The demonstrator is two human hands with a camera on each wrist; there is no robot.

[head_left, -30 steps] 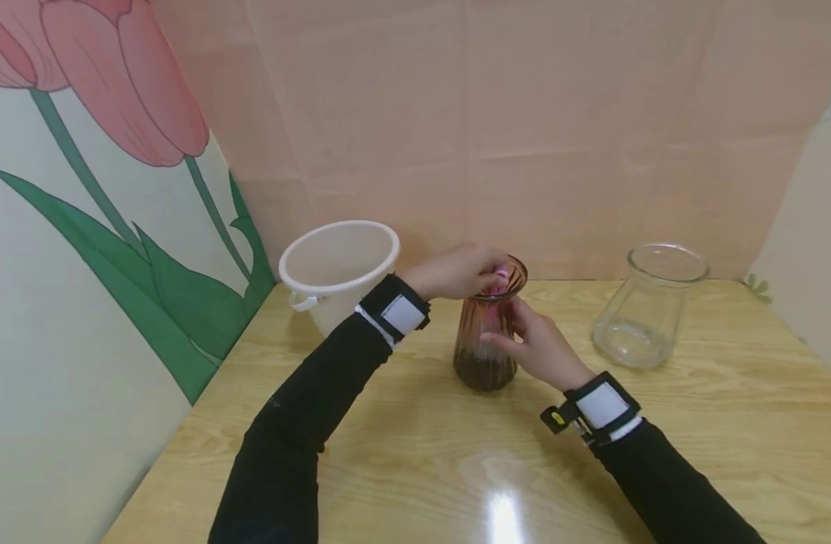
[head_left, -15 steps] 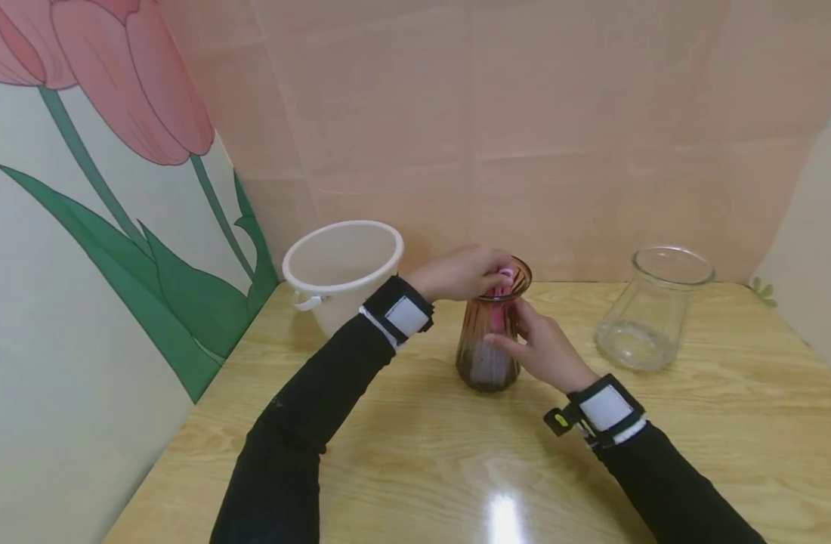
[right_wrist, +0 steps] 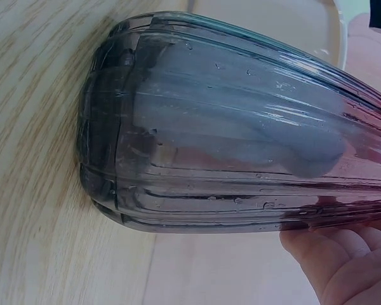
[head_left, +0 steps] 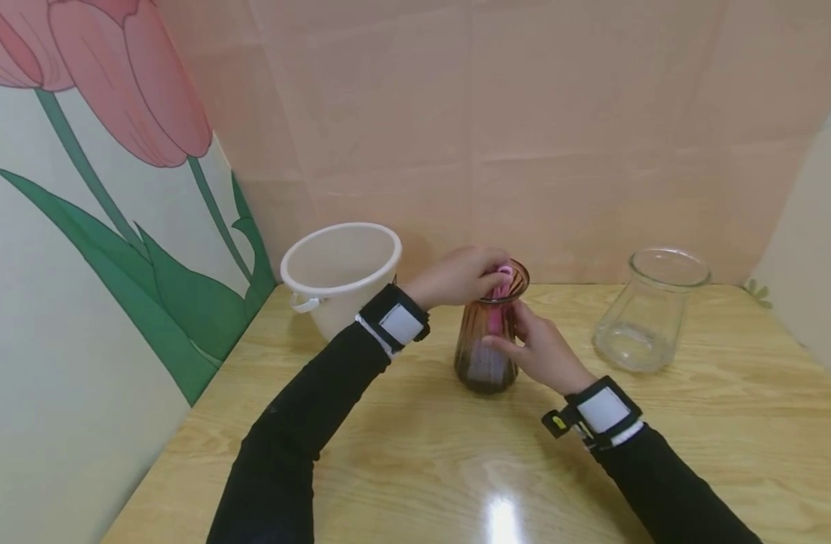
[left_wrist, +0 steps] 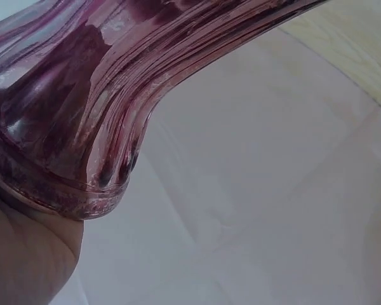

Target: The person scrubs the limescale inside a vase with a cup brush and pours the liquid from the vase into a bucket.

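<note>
A ribbed brown-purple glass vase [head_left: 483,355] stands upright on the wooden table [head_left: 415,453]. My left hand [head_left: 456,276] is over its mouth and pinches a pink handle [head_left: 502,273] that goes down into the vase. A pale grey head shows inside the lower part of the vase [right_wrist: 241,136]. My right hand [head_left: 534,347] grips the vase body from the right, fingers [right_wrist: 343,260] curled round the glass. The left wrist view shows the flared rim [left_wrist: 70,127] close up, with part of my left hand [left_wrist: 25,254] below it.
A white plastic bucket [head_left: 341,272] stands behind and left of the vase, near the wall corner. A clear glass vase [head_left: 650,310] stands to the right at the back. Walls close the table on the left and behind.
A pale shape now shows in the lower part of the brown vase, where the glass looked dark a second ago. Both hands have stayed almost in place.
</note>
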